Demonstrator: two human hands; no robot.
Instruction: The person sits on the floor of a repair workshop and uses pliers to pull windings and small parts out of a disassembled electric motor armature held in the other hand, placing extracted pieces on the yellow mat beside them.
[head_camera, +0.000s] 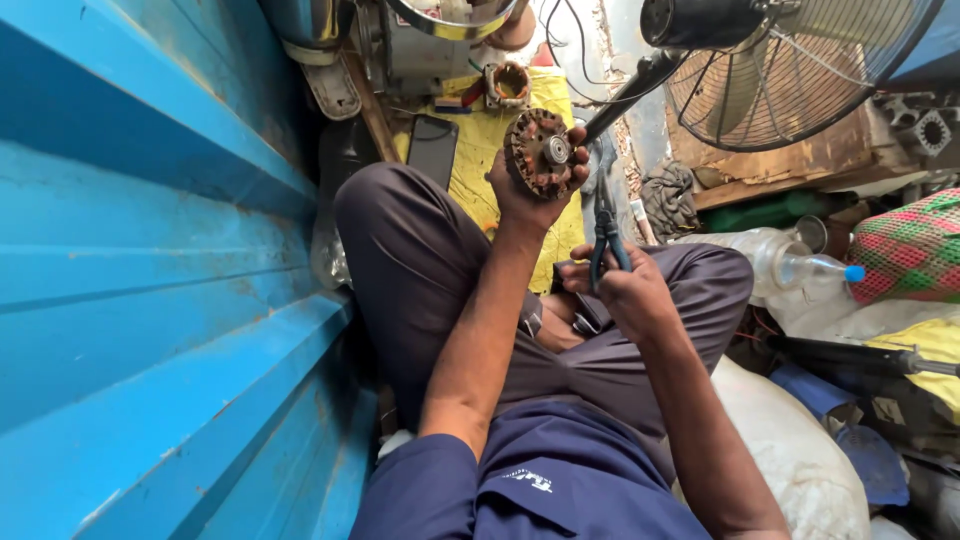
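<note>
1. A person sits cross-legged on the floor of a cramped workshop, the left hand (528, 195) raised at arm's length and closed around the rim of a round, rusty motor stator (540, 152), thumb and fingers curled over its edge so the face with the central bearing is turned toward the camera.

2. The right hand (628, 292) rests lower, over the lap, wrapped shut around the blue handles of a pair of pliers (606, 232), whose nose points up toward the stator without touching it.

3. The stator looks like a dense, stiff block of laminated steel and copper winding; it is likely heavy for its size and rough rather than slippery. The outer rim seems the safe place to take hold, since the thin winding wires on the face could be nicked or bent by a careless grip.

4. There is no desk: the work is held in the air above the person's dark trousers (420, 270). A yellow cloth (480, 150) lies on the floor ahead, with a dark phone (433, 148) on it and a small wound coil part (508, 84) just beyond.

5. A blue corrugated metal wall (150, 260) closes in the left side. To the right stand a black pedestal fan (790, 60), clear plastic bottles (800, 265), a red-and-green mesh bag (915, 245) and white sacks (790, 440), all crowded close.
</note>
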